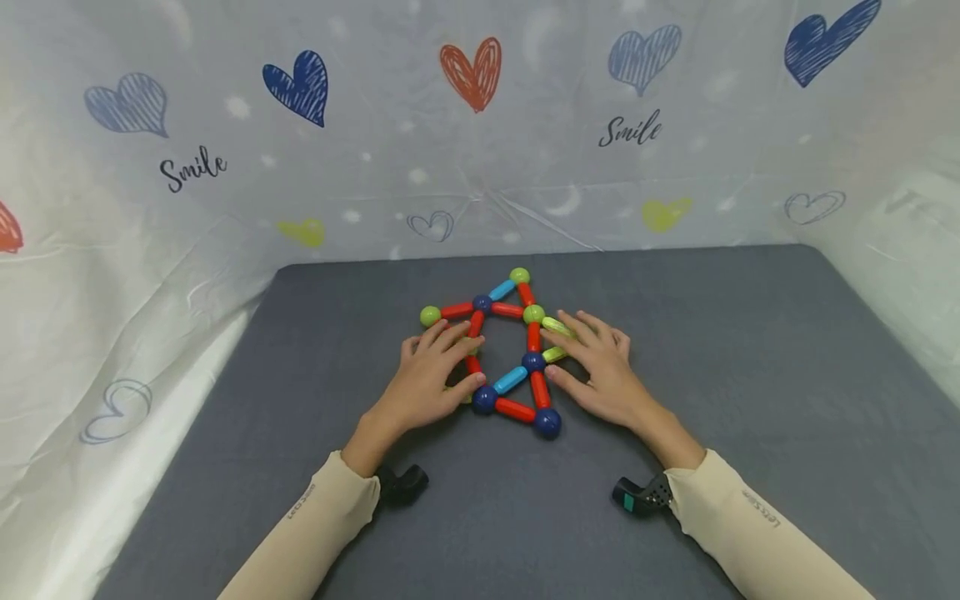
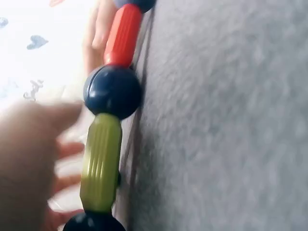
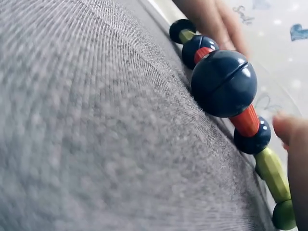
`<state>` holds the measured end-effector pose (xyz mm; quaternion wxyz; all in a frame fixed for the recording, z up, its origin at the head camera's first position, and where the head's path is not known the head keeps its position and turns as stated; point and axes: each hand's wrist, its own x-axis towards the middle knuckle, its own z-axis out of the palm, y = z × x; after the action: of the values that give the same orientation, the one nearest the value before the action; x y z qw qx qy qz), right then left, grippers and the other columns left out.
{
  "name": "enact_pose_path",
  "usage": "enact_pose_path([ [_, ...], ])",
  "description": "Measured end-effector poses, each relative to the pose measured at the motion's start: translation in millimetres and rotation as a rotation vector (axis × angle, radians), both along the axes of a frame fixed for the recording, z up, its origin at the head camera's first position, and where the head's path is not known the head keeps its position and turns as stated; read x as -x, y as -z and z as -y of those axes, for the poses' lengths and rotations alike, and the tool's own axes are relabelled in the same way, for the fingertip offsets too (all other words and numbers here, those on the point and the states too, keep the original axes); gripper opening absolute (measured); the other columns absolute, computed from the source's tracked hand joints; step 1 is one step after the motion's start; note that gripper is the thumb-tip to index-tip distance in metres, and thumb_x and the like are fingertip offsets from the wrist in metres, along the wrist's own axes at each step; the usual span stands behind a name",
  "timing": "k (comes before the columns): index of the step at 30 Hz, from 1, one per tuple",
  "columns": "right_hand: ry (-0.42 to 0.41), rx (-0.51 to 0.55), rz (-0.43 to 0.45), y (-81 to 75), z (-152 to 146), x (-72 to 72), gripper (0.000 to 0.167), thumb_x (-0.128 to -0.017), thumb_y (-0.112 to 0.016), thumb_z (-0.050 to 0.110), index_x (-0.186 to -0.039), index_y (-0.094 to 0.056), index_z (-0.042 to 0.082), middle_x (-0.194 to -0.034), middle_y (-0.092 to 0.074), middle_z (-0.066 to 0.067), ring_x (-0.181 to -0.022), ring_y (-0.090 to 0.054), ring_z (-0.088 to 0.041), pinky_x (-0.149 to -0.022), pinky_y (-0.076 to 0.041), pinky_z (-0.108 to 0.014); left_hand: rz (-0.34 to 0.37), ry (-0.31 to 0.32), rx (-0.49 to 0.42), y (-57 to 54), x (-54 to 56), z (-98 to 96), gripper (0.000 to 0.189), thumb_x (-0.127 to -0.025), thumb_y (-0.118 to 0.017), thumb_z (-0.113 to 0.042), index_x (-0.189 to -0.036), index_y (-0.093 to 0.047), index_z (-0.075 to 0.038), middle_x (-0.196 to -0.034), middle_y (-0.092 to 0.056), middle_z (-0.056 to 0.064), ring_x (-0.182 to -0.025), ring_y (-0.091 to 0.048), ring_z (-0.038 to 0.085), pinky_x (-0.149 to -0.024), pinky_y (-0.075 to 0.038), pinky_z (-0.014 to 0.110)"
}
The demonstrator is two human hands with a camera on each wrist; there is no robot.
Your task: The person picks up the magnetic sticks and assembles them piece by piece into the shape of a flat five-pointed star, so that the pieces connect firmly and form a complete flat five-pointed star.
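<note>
A flat frame of toy building rods and balls [image 1: 510,311] lies on the table, joining red, blue and yellow-green rods with green and dark blue balls. Over its left side rests my left hand [image 1: 427,379], fingers spread across a red side rod and thumb tip by a blue ball [image 1: 484,399]. My right hand [image 1: 606,375] lies at the right side, its fingers over the yellow-green rods [image 1: 556,354] and partly hiding them. In the left wrist view, a yellow-green rod [image 2: 101,163] runs beside the left hand. The right thumb [image 3: 288,127] shows near a blue ball [image 3: 252,135].
The grey cloth-covered table [image 1: 750,358] stretches around the frame on all sides. Behind it hangs a pale curtain [image 1: 480,167] printed with hearts. A black wrist device [image 1: 403,485] sits at the left cuff, and another black device [image 1: 643,493] at the right.
</note>
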<state>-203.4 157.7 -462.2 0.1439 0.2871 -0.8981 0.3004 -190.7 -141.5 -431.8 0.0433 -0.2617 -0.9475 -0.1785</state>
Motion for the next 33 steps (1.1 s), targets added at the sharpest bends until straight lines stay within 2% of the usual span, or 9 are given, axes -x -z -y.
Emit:
enact_pose_path([
  [3,-0.08,-0.051,-0.017,-2.1,3.1,-3.2,0.049,-0.099,-0.063,0.038,-0.147,-0.057,0.027,-0.164,-0.036,-0.012,-0.153,-0.02,-0.042,-0.111,-0.01,-0.069,0.028,-0.05,0.048,1.1,1.4,1.7,0.053,-0.101,-0.055,-0.053,-0.148,-0.055,-0.028,-0.162,-0.041,0.005,-0.156,-0.021,0.036,-0.112,-0.028,0.064],
  [7,-0.108,-0.055,-0.025,-3.1,4.5,-5.1,0.039,-0.1,-0.063,0.034,-0.138,-0.065,0.029,-0.163,-0.039,-0.008,-0.154,-0.019,-0.039,-0.113,-0.007,-0.069,-0.013,-0.045,0.076,0.0,-1.5,-0.2,0.045,-0.1,-0.057,-0.052,-0.138,-0.064,-0.03,-0.153,-0.05,0.003,-0.149,-0.031,0.032,-0.108,-0.031,0.059],
  [12,-0.115,0.055,-0.044,-2.8,3.0,-0.9,0.014,-0.091,-0.075,0.028,-0.105,-0.075,0.027,-0.151,-0.054,-0.012,-0.149,-0.029,-0.042,-0.111,-0.007,-0.069,-0.046,0.046,0.043,-8.0,-5.0,0.0,0.034,-0.095,-0.067,-0.047,-0.126,-0.072,-0.033,-0.127,-0.065,-0.004,-0.125,-0.047,0.022,-0.104,-0.027,0.059],
  [15,-0.154,0.107,-0.036,-3.0,0.9,0.6,0.013,-0.085,-0.081,0.023,-0.091,-0.07,0.028,-0.147,-0.058,-0.013,-0.146,-0.032,-0.045,-0.11,-0.006,-0.07,-0.046,0.093,0.005,-10.9,-5.1,-1.0,0.03,-0.092,-0.072,-0.045,-0.118,-0.075,-0.032,-0.116,-0.066,-0.006,-0.114,-0.048,0.019,-0.103,-0.026,0.059],
  [17,-0.175,0.116,-0.02,-3.7,-0.5,1.0,0.015,-0.084,-0.081,0.022,-0.095,-0.072,0.026,-0.149,-0.056,-0.013,-0.147,-0.031,-0.045,-0.11,-0.006,-0.071,-0.04,0.076,-0.012,-10.1,-4.3,-2.5,0.032,-0.091,-0.073,-0.048,-0.117,-0.075,-0.029,-0.119,-0.064,-0.004,-0.116,-0.047,0.02,-0.103,-0.026,0.057],
  [20,-0.173,0.063,0.001,-5.4,-3.1,2.7,0.035,-0.085,-0.078,0.025,-0.12,-0.072,0.022,-0.157,-0.047,-0.012,-0.15,-0.025,-0.043,-0.11,-0.006,-0.071,-0.014,0.013,-0.006,-6.0,-2.4,-5.8,0.051,-0.091,-0.068,-0.057,-0.131,-0.067,-0.026,-0.138,-0.056,0.001,-0.129,-0.044,0.025,-0.105,-0.026,0.057],
  [24,-0.152,-0.091,0.037,-8.4,-5.8,3.9,0.063,-0.091,-0.07,0.038,-0.15,-0.053,0.022,-0.166,-0.034,-0.009,-0.155,-0.018,-0.04,-0.112,-0.003,-0.072,0.05,-0.039,0.045,0.0,-1.3,-7.9,0.077,-0.091,-0.057,-0.069,-0.155,-0.044,-0.027,-0.165,-0.034,0.001,-0.145,-0.037,0.031,-0.11,-0.024,0.062],
  [28,-0.149,-0.165,0.032,-10.5,-6.7,3.7,0.062,-0.093,-0.067,0.046,-0.149,-0.053,0.025,-0.163,-0.04,-0.006,-0.152,-0.024,-0.037,-0.114,-0.001,-0.071,0.08,-0.038,0.067,0.9,-1.6,-5.7,0.078,-0.092,-0.054,-0.069,-0.158,-0.038,-0.031,-0.169,-0.028,-0.001,-0.145,-0.039,0.033,-0.112,-0.021,0.066],
  [33,-0.139,-0.185,-0.052,-12.3,-5.3,3.8,0.065,-0.086,-0.072,0.053,-0.144,-0.059,0.026,-0.154,-0.05,-0.005,-0.144,-0.035,-0.035,-0.113,-0.004,-0.072,0.087,-0.01,0.086,1.1,-1.2,-3.2,0.073,-0.093,-0.055,-0.064,-0.158,-0.039,-0.033,-0.169,-0.028,0.0,-0.141,-0.045,0.034,-0.112,-0.02,0.067],
])
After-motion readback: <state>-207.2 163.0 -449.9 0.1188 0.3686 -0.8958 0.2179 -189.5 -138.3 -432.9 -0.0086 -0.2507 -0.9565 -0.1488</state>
